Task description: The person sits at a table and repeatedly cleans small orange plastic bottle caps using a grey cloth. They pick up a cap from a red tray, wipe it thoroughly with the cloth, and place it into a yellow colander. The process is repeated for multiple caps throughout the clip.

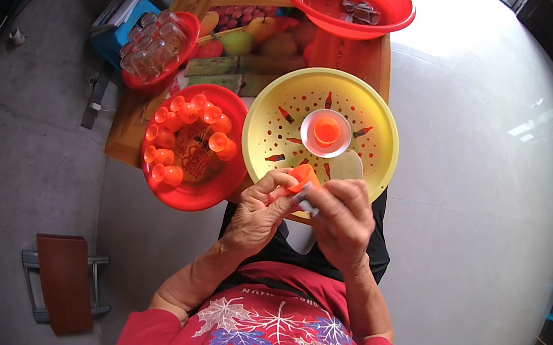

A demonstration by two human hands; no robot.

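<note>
My left hand [259, 216] grips a small orange plastic cup [303, 174] over the near rim of a yellow basin [252, 138]. Fingers of my right hand [344, 219] pinch a small grey-and-white piece [307, 199] against the cup; blur hides its exact kind. Inside the basin, a white bowl [306, 140] has another orange cup [327, 130] in it. A flat beige rounded object [348, 166] lies beside the bowl, partly behind my right hand. To the left, a red plastic basin [189, 203] contains several orange stemmed cups [162, 157], mostly lying on their sides around its edge.
The wooden table [132, 134] has a fruit-print top. At its left edge, a red basin [190, 29] holds several glass jars [151, 50]. A large red basin [345, 25] with dark packets [361, 12] stands at the back. A folding stool [65, 282] is on the floor, lower left.
</note>
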